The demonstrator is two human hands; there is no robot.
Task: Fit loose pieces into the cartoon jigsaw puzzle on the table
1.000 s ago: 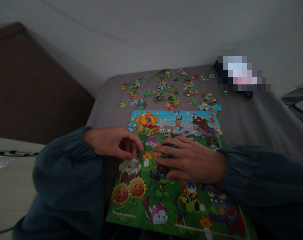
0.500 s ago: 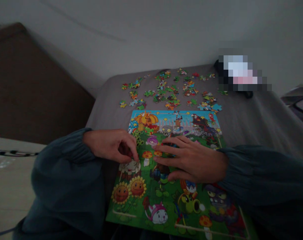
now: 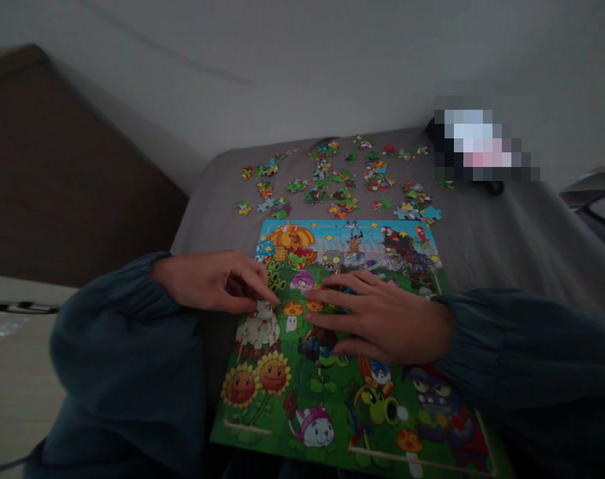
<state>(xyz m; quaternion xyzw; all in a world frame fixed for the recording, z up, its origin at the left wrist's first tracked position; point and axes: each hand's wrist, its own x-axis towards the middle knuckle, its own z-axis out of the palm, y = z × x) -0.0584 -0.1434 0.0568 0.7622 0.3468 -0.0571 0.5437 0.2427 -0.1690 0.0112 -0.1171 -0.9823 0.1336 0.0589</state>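
A brightly coloured cartoon jigsaw puzzle [image 3: 322, 382] lies in front of me, with sunflowers, mushrooms and zombies on it. At its left edge is my left hand [image 3: 219, 283], bent at the fingers. Its index fingertip reaches the puzzle beside a spotted mushroom, and the thumb is apart from it near a pale figure. No piece shows between them. My right hand [image 3: 382, 316] rests palm down over the middle of the puzzle with its fingers spread, covering part of the picture.
Several loose jigsaw pieces [image 3: 342, 193] are scattered on the grey cloth [image 3: 502, 239] beyond the puzzle. A dark object, partly blurred out [image 3: 436, 156], lies at the far right. A brown panel [image 3: 72, 173] stands to the left, and a pale wall [image 3: 302, 73] rises behind.
My left hand has shifted slightly up and left, uncovering more of the pale figure. Its thumb and index finger have moved apart. My right hand has stayed nearly still.
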